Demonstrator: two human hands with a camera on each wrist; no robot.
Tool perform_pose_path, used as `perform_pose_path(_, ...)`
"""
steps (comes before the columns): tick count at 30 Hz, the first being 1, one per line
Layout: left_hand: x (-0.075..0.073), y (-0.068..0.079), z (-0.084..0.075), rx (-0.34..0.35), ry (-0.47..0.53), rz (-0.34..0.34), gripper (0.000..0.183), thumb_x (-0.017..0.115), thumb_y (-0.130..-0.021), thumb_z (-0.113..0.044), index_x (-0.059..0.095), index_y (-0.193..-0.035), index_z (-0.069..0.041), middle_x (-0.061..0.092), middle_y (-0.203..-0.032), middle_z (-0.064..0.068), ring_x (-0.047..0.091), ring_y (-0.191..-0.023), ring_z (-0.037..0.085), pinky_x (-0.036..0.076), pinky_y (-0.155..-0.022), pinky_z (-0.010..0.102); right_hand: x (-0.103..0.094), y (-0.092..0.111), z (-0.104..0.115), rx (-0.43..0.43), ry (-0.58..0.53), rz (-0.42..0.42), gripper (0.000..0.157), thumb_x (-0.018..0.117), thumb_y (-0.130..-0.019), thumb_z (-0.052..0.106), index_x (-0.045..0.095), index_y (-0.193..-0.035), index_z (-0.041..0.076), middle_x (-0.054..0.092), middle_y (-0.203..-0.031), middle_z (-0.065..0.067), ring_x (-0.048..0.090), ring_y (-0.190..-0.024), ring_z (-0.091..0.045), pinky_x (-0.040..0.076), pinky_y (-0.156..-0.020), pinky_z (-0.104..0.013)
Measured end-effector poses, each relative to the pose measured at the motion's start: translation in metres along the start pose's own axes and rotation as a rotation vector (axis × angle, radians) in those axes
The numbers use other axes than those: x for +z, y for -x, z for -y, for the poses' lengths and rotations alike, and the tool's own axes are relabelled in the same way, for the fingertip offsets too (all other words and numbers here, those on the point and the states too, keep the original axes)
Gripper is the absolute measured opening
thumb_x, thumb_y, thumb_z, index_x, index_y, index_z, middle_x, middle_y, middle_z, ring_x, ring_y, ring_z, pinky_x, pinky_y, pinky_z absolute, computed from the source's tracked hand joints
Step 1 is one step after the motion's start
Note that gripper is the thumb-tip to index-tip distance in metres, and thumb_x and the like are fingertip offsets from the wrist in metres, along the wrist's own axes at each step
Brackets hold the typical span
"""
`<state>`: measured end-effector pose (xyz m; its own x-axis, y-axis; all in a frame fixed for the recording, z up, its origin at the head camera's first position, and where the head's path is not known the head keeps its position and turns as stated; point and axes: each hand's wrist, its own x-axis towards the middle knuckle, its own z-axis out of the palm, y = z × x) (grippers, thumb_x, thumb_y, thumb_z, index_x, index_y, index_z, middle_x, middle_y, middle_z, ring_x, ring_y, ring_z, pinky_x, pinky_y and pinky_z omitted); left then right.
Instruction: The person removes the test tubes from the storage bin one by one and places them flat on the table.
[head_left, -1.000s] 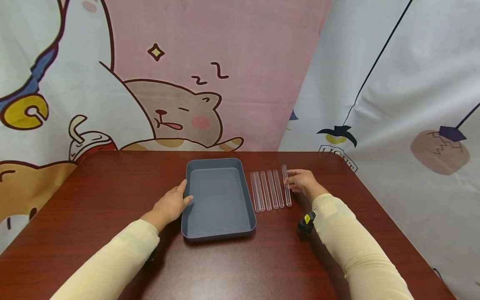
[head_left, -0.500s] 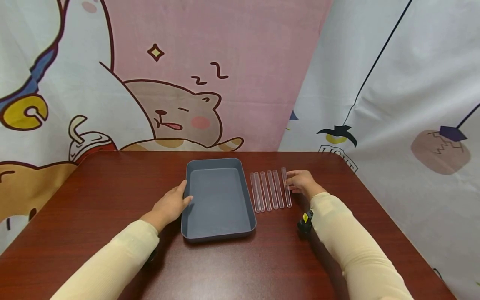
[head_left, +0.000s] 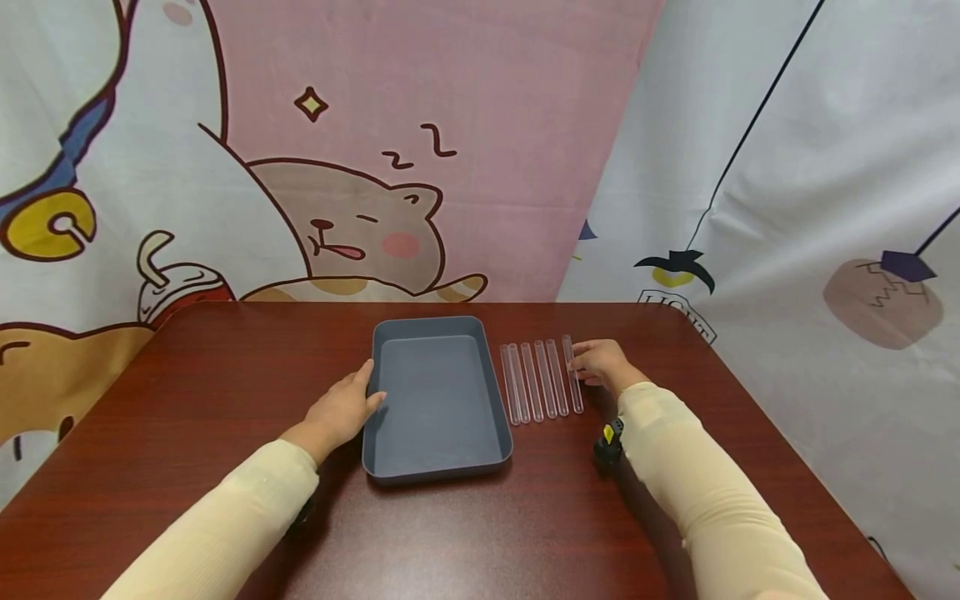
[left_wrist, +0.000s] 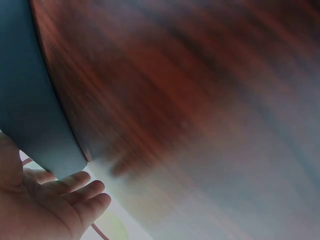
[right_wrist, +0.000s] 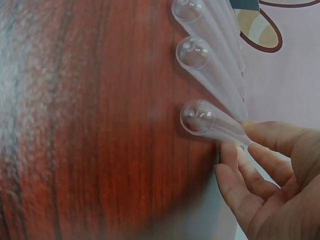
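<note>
In the head view, my left hand [head_left: 341, 410] rests on the left side of a grey rectangular tray [head_left: 438, 468]. Its thumb reaches over the rim while its fingers lie relaxed along the outer wall [left_wrist: 37, 110]. My right hand [head_left: 602, 363] pinches a clear round-bottomed test tube [right_wrist: 199, 117] between thumb and fingers. This tube is the rightmost of a row, its rounded end towards me and close over the table. Several more clear test tubes [head_left: 545, 379] lie side by side between it and the tray.
The dark red-brown wooden table [head_left: 480, 542] carries everything. A printed curtain [head_left: 510, 167] with cartoon animals hangs right behind its far edge. A small black device [head_left: 609, 446] sits at my right wrist.
The tube in my right hand has come down slightly towards the table, and the right forearm has shifted a little to the left. My left hand and the tray have stayed put.
</note>
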<state>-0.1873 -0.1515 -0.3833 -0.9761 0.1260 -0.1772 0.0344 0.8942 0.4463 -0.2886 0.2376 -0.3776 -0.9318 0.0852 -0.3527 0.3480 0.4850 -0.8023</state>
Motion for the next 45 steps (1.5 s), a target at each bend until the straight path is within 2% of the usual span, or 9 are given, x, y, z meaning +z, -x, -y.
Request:
perform_pose_path(7,-0.0005,-0.0001,-0.0004,0.001,-0.007,0.001,0.069,0.046,-0.103,-0.030,0.012,-0.153,0.002,0.027,-0.152,0.029,0.028,-0.139,0.046,0.028,-0.110,0.058,0.0013,0.0021,-0.0005,-0.008,0.028,-0.010,0.045,0.062,-0.091,0.003,0.052,-0.134,-0.005,0.057,-0.128,-0.026,0.060,-0.113,-0.037,0.047,-0.097,-0.050)
perform_pose_path(19,-0.0016,-0.0007,0.0009,-0.005,0.006,-0.001,0.069,0.046,-0.103,-0.031,0.012,-0.153,0.002,0.027,-0.152,0.030,0.028,-0.138,0.046,0.029,-0.109,0.059,0.0030,0.0015,0.0002,-0.006,0.023,-0.028,0.046,0.061,-0.092,0.003,0.050,-0.136,-0.006,0.053,-0.133,-0.027,0.056,-0.118,-0.039,0.045,-0.099,-0.050)
perform_pose_path(45,-0.0008,-0.0002,0.0002,0.002,-0.009,-0.005,0.070,0.047,-0.102,-0.031,0.013,-0.153,0.003,0.027,-0.151,0.030,0.029,-0.138,0.046,0.029,-0.109,0.059,0.0017,0.0036,-0.0052,-0.015,0.012,-0.045,0.046,0.061,-0.094,0.007,0.049,-0.137,-0.005,0.053,-0.132,-0.027,0.057,-0.116,-0.038,0.047,-0.098,-0.048)
